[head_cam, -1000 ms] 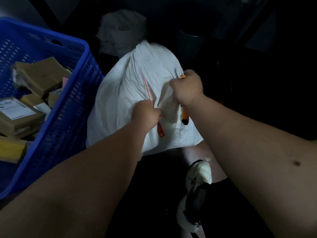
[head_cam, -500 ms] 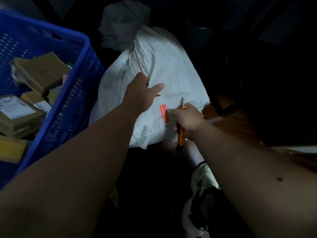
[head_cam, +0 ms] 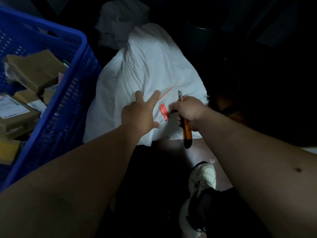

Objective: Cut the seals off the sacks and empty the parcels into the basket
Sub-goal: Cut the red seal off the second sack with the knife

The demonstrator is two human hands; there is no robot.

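Sack (head_cam: 147, 69) under spread left hand (head_cam: 139, 114); right hand (head_cam: 190, 112) grips knife (head_cam: 186, 133); basket (head_cam: 72, 93) holds parcels (head_cam: 34, 69)

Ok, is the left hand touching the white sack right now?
Touching. The head view shows the left hand lying on the white sack, fingers spread flat against the fabric, with no gap visible.

- One view only, from the person's head, facing forward and down; near, at arm's reach
- Crumpled white woven sack (head_cam: 151, 73) centre; perforated blue plastic basket (head_cam: 68, 93) at left edge
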